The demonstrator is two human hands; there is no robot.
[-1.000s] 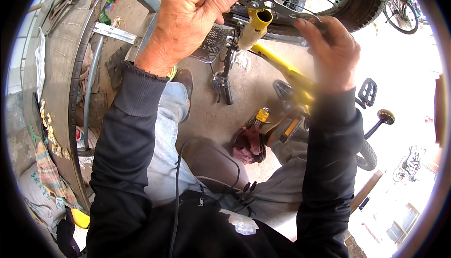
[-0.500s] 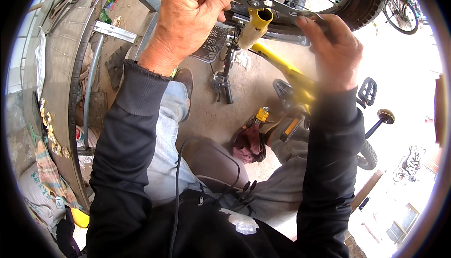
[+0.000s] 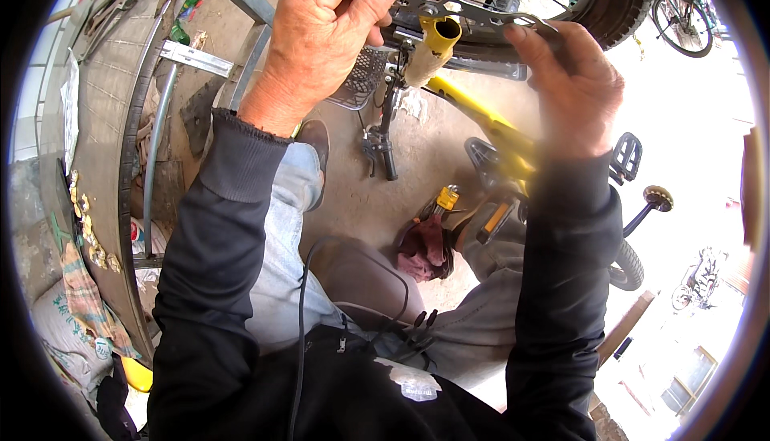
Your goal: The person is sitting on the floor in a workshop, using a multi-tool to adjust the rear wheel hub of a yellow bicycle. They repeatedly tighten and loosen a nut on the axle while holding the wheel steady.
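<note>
A flat dark multi-hole wrench (image 3: 473, 12) spans the gap between my hands at the top of the head view. My left hand (image 3: 309, 52) pinches its left end between thumb and curled fingers. The right end is gripped by my right hand (image 3: 576, 88), thumb on top; its other fingers are partly hidden. The wrench lies across the hub area of a bicycle wheel (image 3: 630, 12), over a nut. Just below it is the open end of a yellow frame tube (image 3: 437, 48). The yellow bicycle frame (image 3: 481, 116) slopes down to the right, partly behind my right forearm.
A handlebar (image 3: 389, 136) and black basket (image 3: 365, 80) lie below the wheel. A yellow-handled tool (image 3: 447, 196) and a dark red cloth (image 3: 425, 248) sit between my legs. Pedals (image 3: 626, 156) stand at right. A metal-framed bench (image 3: 104, 120) runs along the left.
Both hands keep their grip on the wrench. The wheel and yellow tube sit slightly further left in view, and my right hand has shifted very slightly to the right.
</note>
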